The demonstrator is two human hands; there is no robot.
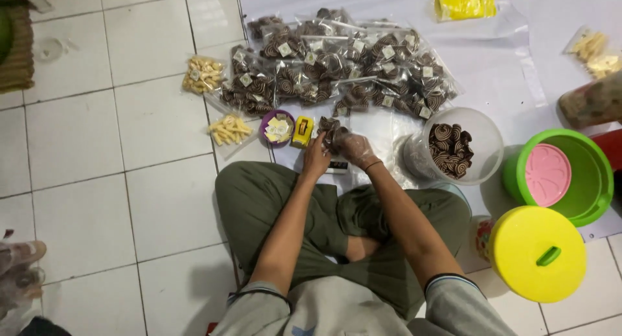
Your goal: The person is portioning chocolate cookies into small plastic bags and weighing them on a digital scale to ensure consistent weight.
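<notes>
Your left hand (pixel 316 160) and gloved right hand (pixel 355 149), fingers both grasping small clear bag of spiral cookies (pixel 329 130), above scale (pixel 337 167) on floor, left of big cookie tub (pixel 483 125). Keep bag mouth up, press seal evenly, avoid crushing cookies.

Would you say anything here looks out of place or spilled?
Nothing looks spilled. Two bags of pale snacks lie on the bare tiles, off the white sheet holding the pile of spiral cookie bags.
</notes>
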